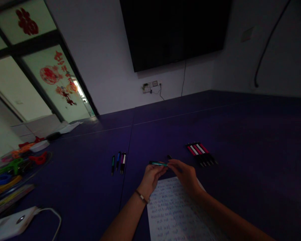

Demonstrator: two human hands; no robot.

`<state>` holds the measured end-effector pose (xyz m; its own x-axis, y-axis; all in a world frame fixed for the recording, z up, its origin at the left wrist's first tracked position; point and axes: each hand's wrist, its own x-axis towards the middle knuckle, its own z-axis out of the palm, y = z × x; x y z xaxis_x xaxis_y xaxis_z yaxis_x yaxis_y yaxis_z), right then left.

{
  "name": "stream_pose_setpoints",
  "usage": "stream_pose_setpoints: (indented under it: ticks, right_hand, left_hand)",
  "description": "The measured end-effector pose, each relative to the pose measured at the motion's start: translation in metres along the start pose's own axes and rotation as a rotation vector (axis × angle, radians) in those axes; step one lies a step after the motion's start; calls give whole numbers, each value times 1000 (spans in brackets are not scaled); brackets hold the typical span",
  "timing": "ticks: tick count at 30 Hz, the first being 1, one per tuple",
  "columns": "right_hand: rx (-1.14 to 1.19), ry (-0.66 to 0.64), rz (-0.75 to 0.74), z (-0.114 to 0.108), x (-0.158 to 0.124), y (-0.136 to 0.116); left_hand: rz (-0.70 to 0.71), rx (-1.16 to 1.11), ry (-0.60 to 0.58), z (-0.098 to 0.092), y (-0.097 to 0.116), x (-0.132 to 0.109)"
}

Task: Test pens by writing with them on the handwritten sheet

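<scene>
left hand (151,178) and right hand (187,174) pinch one green pen (158,163); four pens (118,162) left, five pens (201,153) right.

Teal pen (158,163) showing glossy plastic barrel, catching light. Sheet (175,214) looking like thin matt paper, handwriting covering it. Table top (215,120) appearing smooth, matt, dark blue. Red-and-white pens (200,152) gleaming as plastic. Wristband (141,196) glinting faintly, metal-like. White box (12,224) shining as smooth plastic.

I log: frame dim, underexposed; daylight only from window (52,83) at ten o'clock; table (228,127) murky; left hand (152,177), right hand (187,175) soft-focused; edges bowed.
</scene>
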<state>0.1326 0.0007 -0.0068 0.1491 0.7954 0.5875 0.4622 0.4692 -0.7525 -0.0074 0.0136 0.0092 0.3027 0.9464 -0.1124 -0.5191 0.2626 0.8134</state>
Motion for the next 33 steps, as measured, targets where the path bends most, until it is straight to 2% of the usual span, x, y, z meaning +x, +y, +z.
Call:
stream_pose_setpoints:
  ticks: [33]
  right_hand:
    - [49, -22, 46, -1, 1, -4]
  left_hand:
    - [-6, -36, 27, 2, 2, -1]
